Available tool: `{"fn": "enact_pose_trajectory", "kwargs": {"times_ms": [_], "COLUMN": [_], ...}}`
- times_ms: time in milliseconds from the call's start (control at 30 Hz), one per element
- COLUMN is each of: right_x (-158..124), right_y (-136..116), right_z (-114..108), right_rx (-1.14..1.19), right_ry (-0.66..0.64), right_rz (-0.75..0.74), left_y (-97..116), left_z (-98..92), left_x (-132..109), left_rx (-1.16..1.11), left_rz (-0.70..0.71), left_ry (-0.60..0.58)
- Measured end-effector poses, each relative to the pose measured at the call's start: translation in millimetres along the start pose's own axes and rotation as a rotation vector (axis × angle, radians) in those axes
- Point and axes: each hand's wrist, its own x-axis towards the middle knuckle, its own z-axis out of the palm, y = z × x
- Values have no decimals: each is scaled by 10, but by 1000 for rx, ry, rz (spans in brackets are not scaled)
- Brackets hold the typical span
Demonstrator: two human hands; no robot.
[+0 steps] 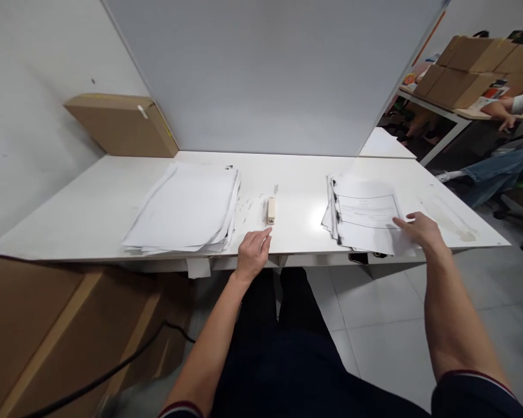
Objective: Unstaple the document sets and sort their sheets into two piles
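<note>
A small cream-coloured stapler [271, 210] lies on the white table, pointing lengthwise away from me. Just in front of it, at the table edge, is my left hand [253, 252], its fingers bent together and nothing visible in them. On the right, my right hand [423, 230] has its thumb and fingers at the right edge of the top printed sheet [368, 209], which looks slightly blurred along its sides. Under that sheet is an uneven stack of papers [330, 220] with dark marks along the left edge. A larger stack of blank-looking sheets [181, 206] lies to the left.
A grey-white panel [261, 75] stands along the back of the table [296, 174]. A cardboard box [122, 125] sits at the back left. Large cardboard [35, 325] and a black cable [126, 363] are below left. Another person's hand [503, 115] and boxes [457, 84] are at right.
</note>
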Motion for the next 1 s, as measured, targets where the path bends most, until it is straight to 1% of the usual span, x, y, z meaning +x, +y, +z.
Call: {"fn": "enact_pose_trajectory", "kwargs": {"times_ms": [33, 67, 100, 133, 200, 233, 267, 333, 400, 467, 567, 700, 867, 1000], "right_x": [-35, -88, -156, -236, -424, -529, -637, -855, -1056, -1222, -1387, -1479, -1544, -1601], "right_y": [-30, -83, -157, -250, -479, -608, -742, -1009, -1255, -1459, -1660, -1745, -1734, -1752], "right_z": [12, 34, 67, 111, 227, 296, 368, 518, 668, 805, 957, 1042, 1088, 1133], "right_rx": [-72, -83, -43, 19, 165, 229, 285, 379, 461, 509, 562, 605, 609, 611], "right_ry": [50, 94, 118, 133, 134, 116, 88, 6, -55, -97, -95, -58, -85, -107], "right_rz": [41, 118, 181, 187, 149, 113, 69, -10, -81, -173, -275, -274, -277, -303], "left_y": [42, 75, 95, 99, 56, 12, -40, -153, -253, -329, -400, -423, -432, -493], "left_z": [-71, -157, -254, -359, -575, -676, -768, -915, -1008, -1056, -1076, -1071, -1037, -996], "left_x": [-75, -152, -224, -285, -359, -372, -370, -340, -301, -275, -264, -252, -211, -196], "left_rx": [9, 26, 51, 85, 169, 213, 253, 321, 370, 403, 458, 484, 452, 527], "left_rz": [6, 2, -22, -63, -167, -210, -240, -257, -251, -243, -248, -286, -340, -291], "left_ry": [24, 70, 145, 243, 431, 481, 493, 433, 360, 317, 252, 171, 166, 148]}}
